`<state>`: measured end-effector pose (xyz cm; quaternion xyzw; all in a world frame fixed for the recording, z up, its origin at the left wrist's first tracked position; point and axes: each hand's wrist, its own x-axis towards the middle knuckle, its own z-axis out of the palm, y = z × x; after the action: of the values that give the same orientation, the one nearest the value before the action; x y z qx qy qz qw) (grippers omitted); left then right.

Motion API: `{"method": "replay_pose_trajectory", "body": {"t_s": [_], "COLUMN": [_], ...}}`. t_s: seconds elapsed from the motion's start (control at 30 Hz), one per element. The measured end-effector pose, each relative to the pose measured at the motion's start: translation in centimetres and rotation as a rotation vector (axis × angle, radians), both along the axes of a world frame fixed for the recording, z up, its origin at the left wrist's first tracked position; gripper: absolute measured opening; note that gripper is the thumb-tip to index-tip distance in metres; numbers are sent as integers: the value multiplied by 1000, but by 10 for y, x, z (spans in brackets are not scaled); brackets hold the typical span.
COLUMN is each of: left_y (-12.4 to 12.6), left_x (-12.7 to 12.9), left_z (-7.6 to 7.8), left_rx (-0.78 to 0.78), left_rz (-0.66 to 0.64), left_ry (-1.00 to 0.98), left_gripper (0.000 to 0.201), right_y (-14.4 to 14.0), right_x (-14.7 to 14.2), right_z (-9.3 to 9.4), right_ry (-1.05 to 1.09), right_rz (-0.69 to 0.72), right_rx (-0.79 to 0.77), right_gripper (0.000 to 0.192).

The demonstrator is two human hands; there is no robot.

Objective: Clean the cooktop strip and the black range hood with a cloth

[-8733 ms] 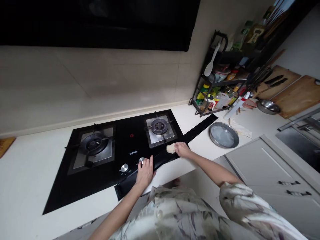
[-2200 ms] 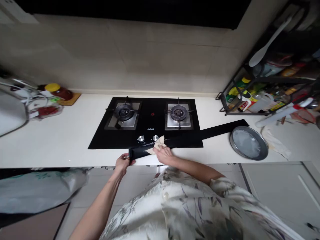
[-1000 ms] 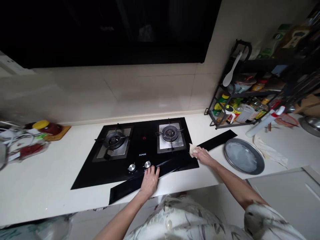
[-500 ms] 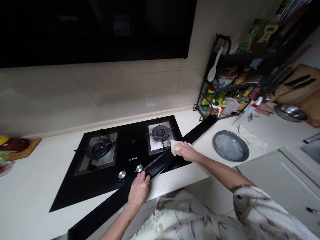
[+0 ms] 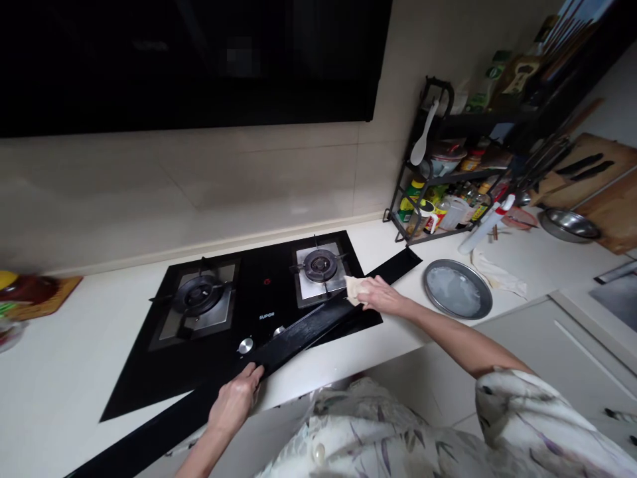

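Observation:
A long black panel [image 5: 308, 330] lies slantwise across the front of the gas stove [image 5: 269, 292], from the lower left up towards the right. Its surface has a wet-looking, streaky patch in the middle. My left hand [image 5: 235, 396] grips the panel's near edge, the thumb out of sight. In my right hand [image 5: 382, 295] is a cream cloth [image 5: 355, 289], pressed on the panel beside the right burner [image 5: 320, 265]. To the right of that hand stands a round metal pan [image 5: 458, 289] with cloudy, whitish liquid in it.
A black rack [image 5: 438, 174] with bottles and jars stands against the wall. A damp-looking cloth [image 5: 499, 275] lies beside the pan, and a steel bowl [image 5: 570, 224] stands behind it. A dark range hood [image 5: 194, 66] overhangs the stove. Jars sit on a wooden board [image 5: 62, 295] at left.
The black panel has slid down to the lower left, with my left hand moving along the same way. My right hand and the cloth have shifted slightly right.

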<state>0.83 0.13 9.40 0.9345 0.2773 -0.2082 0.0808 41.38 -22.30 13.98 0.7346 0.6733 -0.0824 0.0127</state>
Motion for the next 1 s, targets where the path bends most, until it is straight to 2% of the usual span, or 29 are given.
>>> {"method": "replay_pose_trajectory", "body": {"t_s": [0.1, 0.23, 0.4, 0.53, 0.67, 0.77, 0.9, 1.0], "left_y": [1, -4, -7, -7, -3, 2, 13, 25], "left_x": [-20, -35, -40, -33, -21, -19, -23, -28], "left_z": [-5, -7, -6, 1, 15, 22, 25, 28], "left_rx": [-14, -37, -37, -37, -20, -9, 13, 29], "left_rz": [15, 15, 4, 10, 0, -1, -3, 22], "left_ry": [54, 93, 107, 95, 91, 87, 47, -6], "left_gripper": [44, 46, 42, 38, 33, 31, 32, 32], "right_y": [-24, -57, -75, -61, -32, -16, -6, -6], "right_x": [27, 52, 49, 15, -33, -58, -65, -53], "right_z": [-13, -36, -60, -65, -58, -53, -46, -34], "right_ry": [45, 34, 0, 49, 99, 71, 31, 47], "right_rz": [-75, -256, -280, -209, -110, -113, -153, -165], "right_rx": [-87, -155, -184, -148, -131, -79, 36, 135], "right_gripper": [28, 36, 42, 30, 27, 25, 20, 20]}}
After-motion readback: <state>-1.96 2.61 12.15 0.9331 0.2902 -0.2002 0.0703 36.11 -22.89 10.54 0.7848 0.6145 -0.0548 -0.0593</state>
